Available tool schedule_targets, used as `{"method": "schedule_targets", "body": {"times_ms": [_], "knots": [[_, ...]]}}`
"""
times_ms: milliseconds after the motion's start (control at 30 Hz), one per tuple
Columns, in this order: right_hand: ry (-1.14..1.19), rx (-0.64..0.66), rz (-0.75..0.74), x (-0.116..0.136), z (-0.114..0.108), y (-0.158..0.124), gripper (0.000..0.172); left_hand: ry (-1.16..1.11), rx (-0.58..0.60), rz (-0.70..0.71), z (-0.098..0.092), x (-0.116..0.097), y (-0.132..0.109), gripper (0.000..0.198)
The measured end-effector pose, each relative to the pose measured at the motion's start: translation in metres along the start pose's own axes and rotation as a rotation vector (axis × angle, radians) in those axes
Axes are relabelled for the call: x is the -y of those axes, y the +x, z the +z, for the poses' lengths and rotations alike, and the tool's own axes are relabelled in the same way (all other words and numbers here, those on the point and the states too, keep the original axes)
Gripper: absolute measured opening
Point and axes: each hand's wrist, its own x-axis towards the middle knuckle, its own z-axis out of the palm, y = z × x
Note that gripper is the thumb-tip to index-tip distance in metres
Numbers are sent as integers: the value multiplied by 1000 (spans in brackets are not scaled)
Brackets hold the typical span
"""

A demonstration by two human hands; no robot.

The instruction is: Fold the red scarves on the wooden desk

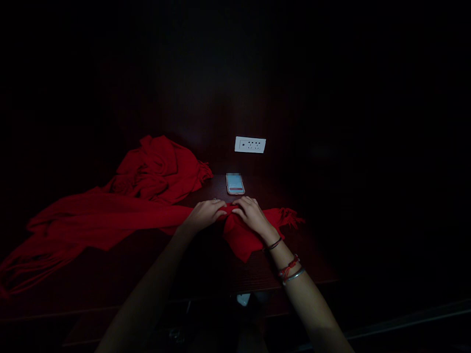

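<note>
A long red scarf (147, 215) with fringed ends stretches across the dark tabletop. Both hands grip its gathered middle, close together in front of the phone. My left hand (206, 214) has its fingers curled over the cloth, thumb pointing right. Just beside it, my right hand (251, 214) pinches the same scarf, with bracelets on the wrist. To the right, a folded flap of red cloth hangs toward me and a fringe spreads past my right hand. The cloth under my fingers is partly hidden.
A heap of red fabric (158, 164) with a fringe lies at the back left. A lit phone (235, 184) rests on the dark table (253, 277) beyond my hands. A white wall socket (250, 144) is behind it. The surroundings are very dark.
</note>
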Motion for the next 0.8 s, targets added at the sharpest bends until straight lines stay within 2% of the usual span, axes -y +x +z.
{"method": "schedule_targets", "body": {"times_ms": [67, 167, 567, 700, 800], "knots": [[28, -13, -15, -2, 0, -1, 23, 9, -5, -31, 1, 2, 0, 20], [10, -7, 0, -5, 2, -1, 17, 8, 7, -45, -1, 2, 0, 23], [-63, 52, 9, 0, -1, 0, 19, 71, 13, -78, -6, -2, -2, 29], [-35, 38, -40, 5, 1, 1, 26, 73, 0, -30, -6, -3, -2, 25], [-98, 72, -42, 6, 4, 3, 23, 59, -7, 15, -9, -3, -2, 20]]}}
